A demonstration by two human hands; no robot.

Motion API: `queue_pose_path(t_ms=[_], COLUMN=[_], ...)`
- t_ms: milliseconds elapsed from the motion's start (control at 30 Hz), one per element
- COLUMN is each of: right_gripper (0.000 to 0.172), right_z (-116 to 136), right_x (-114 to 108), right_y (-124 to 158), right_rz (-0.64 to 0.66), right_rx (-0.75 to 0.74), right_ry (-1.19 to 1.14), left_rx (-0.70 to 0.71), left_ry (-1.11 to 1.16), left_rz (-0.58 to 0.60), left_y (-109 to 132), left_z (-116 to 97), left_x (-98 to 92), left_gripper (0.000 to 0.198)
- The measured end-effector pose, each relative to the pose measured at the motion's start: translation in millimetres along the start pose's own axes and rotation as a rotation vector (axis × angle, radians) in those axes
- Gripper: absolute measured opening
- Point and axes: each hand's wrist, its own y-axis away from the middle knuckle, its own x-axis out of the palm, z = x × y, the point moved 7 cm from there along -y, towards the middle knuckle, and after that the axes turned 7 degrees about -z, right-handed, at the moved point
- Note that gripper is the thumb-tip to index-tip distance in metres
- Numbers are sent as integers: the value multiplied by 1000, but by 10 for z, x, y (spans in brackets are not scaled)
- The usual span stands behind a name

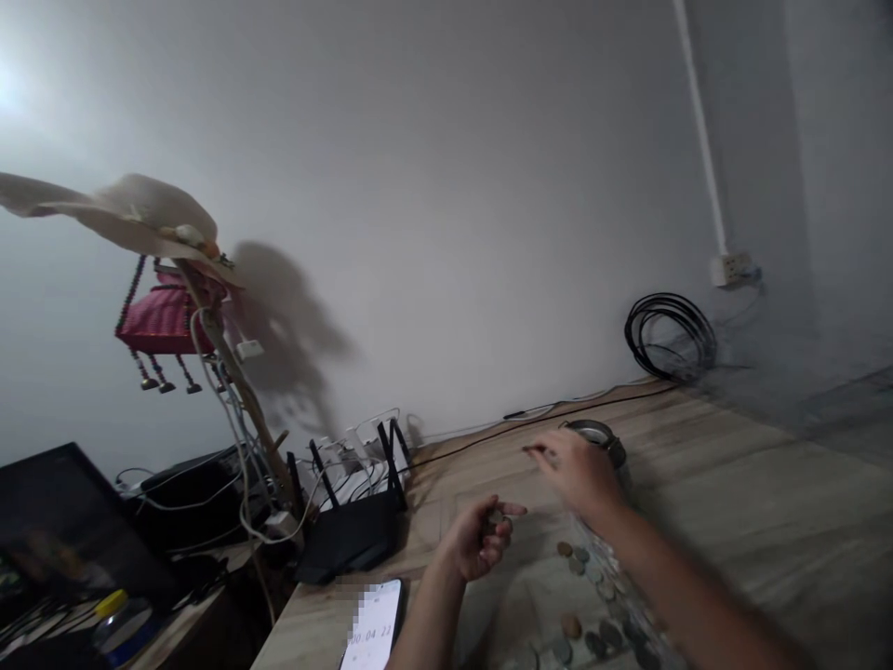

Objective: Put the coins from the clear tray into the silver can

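Observation:
My left hand (480, 538) hovers low over the wooden table (732, 502), fingers curled around a few coins. My right hand (576, 470) reaches further back and pinches a coin between thumb and fingertips, just in front of a round glass jar (600, 437) with a dark rim. Several loose coins (593, 605) lie scattered on the table under my right forearm.
A phone (373, 633) showing a timer lies at the table's near left edge. A black router (353, 530) with antennas, tangled cables and a hat stand (174, 279) are at left. A coiled black cable (670, 335) hangs on the wall by a socket (729, 270).

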Motion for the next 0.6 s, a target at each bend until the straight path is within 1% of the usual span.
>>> queue_pose_path(t_ms=[33,67,133,200,300,400,467,567,600], right_gripper=[19,19,18,18,18,18,18,22,23], right_z=[-115,-251,-513,-716,-863,-884,-818,-547,-428], right_x=[-136,-245,-368,-366,-282,-282,-347,-457,-436], right_y=[-59,-109,-180,-211,-197,-178,-189,-194,-177], right_rz=[-90,-153,-206,-175,-106,-96,-135,-279,-292], right_rx=[24,58,107,127,129,155,155,81,49], right_ry=[56,126,242,294,289,305,311,215,146], left_rx=[5,10,30,70,144,186,209,271,299], left_ry=[31,54,67,30,-89,-186,-228,-284,-298], left_rz=[-5,-20,-64,-108,-178,-232,-250,-265,-259], left_y=[-3,-6,-15,-20,-17,-8,-4,2,4], left_z=[-9,-15,-20,-30,-54,-72,-87,-127,-142], left_x=[-8,-21,-49,-68,-85,-90,-90,-87,-78], left_gripper=[26,25,24,26,29,30,32,42,46])
